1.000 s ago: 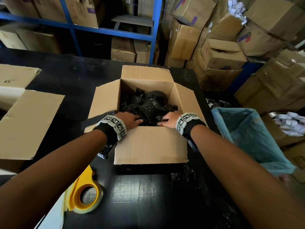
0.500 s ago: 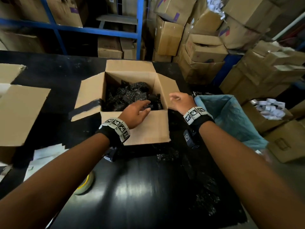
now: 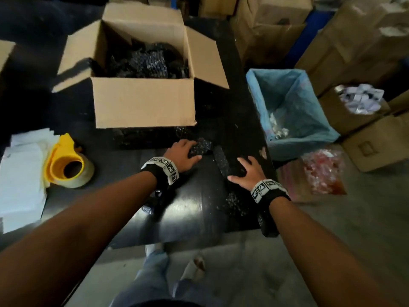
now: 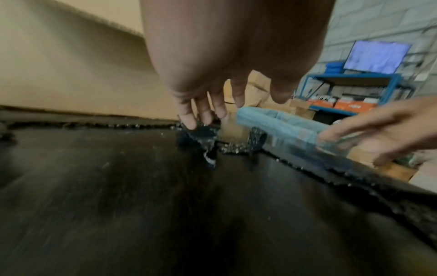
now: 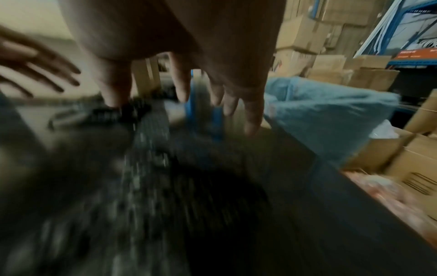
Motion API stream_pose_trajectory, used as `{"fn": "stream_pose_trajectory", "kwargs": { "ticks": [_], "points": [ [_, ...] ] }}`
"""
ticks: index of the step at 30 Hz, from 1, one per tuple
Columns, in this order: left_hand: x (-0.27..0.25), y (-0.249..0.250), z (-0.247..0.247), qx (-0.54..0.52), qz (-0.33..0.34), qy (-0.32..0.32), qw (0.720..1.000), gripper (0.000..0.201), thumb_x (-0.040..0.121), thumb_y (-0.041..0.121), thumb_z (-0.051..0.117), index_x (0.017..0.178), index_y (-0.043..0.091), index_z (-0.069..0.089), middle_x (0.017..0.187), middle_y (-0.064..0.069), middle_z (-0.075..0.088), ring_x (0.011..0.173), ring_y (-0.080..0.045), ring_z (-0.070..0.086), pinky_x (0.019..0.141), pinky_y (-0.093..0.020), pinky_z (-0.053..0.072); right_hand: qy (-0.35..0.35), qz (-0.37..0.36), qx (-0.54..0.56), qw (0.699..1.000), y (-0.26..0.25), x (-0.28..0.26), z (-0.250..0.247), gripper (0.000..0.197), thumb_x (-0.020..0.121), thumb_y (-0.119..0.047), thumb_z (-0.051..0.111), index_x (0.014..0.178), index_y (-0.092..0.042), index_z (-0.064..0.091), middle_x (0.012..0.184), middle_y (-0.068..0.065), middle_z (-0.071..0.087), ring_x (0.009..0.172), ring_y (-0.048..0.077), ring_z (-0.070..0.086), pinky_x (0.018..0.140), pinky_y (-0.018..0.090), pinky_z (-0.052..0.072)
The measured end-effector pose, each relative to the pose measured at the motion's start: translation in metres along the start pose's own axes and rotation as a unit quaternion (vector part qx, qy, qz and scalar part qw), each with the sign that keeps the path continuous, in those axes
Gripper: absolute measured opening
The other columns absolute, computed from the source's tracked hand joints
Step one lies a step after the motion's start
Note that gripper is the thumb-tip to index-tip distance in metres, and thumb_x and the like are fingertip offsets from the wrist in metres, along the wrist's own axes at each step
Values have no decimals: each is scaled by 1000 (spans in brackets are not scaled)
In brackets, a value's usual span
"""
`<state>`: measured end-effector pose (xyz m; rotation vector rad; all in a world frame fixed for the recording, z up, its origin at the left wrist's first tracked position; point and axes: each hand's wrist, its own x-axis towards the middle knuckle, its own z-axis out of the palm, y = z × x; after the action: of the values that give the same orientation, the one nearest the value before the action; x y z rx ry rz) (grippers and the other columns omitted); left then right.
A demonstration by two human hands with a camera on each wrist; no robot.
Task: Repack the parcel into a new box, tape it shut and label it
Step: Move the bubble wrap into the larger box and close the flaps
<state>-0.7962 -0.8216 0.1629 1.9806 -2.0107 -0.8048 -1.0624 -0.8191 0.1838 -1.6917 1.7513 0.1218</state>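
An open cardboard box stands on the black table, filled with black bubble wrap. More black bubble wrap lies on the table in front of it, with a crumpled piece and a strip. My left hand has its fingertips down on the crumpled piece, thumb held apart. My right hand lies spread and flat on the wrap near the table's right edge. The right wrist view is blurred and shows spread fingers over dark wrap.
A yellow tape dispenser sits at the left on white paper sheets. A bin with a blue liner stands off the right edge, beside a bag of reddish items. Stacked cartons fill the floor behind.
Both hands left the box and came down onto the bubble wrap on the table in front of it. The head view tilted down, so the tape dispenser and papers show at left.
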Motion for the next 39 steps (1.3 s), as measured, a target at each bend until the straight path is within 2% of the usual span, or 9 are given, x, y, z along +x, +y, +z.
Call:
{"fn": "stream_pose_trajectory", "kwargs": {
  "ticks": [5,12,15,19,23,26,30,34,39],
  "points": [
    [20,-3,12,76,-63,-21,995,90,79,73,46,150,33,8,160,-7,-4,146,-30,-2,112,-61,7,-73,5,-151,986,40,-20,49,132,57,-80,66,148,-37,-18,156,7,-31,145,28,-24,116,55,-8],
    [57,-1,18,142,3,-82,986,87,76,83,28,146,45,-7,158,2,-21,144,-30,-20,105,-73,-3,13,15,-140,990,45,-12,65,109,75,-79,48,150,-32,-16,157,8,-29,145,28,-24,117,53,-8],
    [57,-7,27,168,-21,-94,981,75,83,78,17,148,43,7,160,3,-10,145,-27,-16,105,-72,-6,45,22,-132,990,35,3,63,110,75,-79,47,151,-28,-16,157,11,-28,146,29,-23,117,52,-7],
    [34,-24,24,156,-5,2,988,55,92,62,29,134,31,46,149,-7,31,143,-31,15,110,-67,-4,30,-7,-141,990,8,32,56,94,85,-73,36,151,-29,-12,157,9,-28,145,28,-25,118,53,-8],
    [20,-52,13,136,-20,86,987,44,93,54,40,114,23,64,145,-16,36,139,-39,22,114,-61,1,17,-42,-164,986,-23,61,55,80,90,-69,26,152,-31,-8,158,1,-28,144,25,-27,118,53,-9],
    [20,-64,-3,158,-141,84,974,74,87,71,28,137,20,45,151,-27,23,144,-40,11,114,-59,-8,14,-65,-184,981,-45,76,55,84,87,-74,24,152,-31,-9,157,0,-28,144,24,-28,117,57,-9],
    [25,-86,-17,135,-286,22,948,117,62,95,9,151,20,0,158,-19,-7,144,-35,-15,105,-68,-15,3,-71,-198,978,-69,92,54,101,72,-88,27,148,-38,-17,155,-4,-34,143,24,-31,107,70,-12],
    [31,-106,-24,107,-285,-43,952,124,55,99,7,151,22,-5,157,-13,-17,143,-32,-23,106,-67,-16,-4,-120,-208,971,-88,104,54,102,69,-90,30,147,-43,-15,153,-5,-37,143,26,-31,106,74,-9],
    [36,-105,-32,82,-282,-18,956,110,69,91,12,151,18,18,159,-10,7,147,-31,-4,113,-59,-13,-6,-184,-211,960,-115,116,59,81,79,-83,30,148,-47,10,158,-3,-26,144,26,-28,109,69,-12]
  ]
}}
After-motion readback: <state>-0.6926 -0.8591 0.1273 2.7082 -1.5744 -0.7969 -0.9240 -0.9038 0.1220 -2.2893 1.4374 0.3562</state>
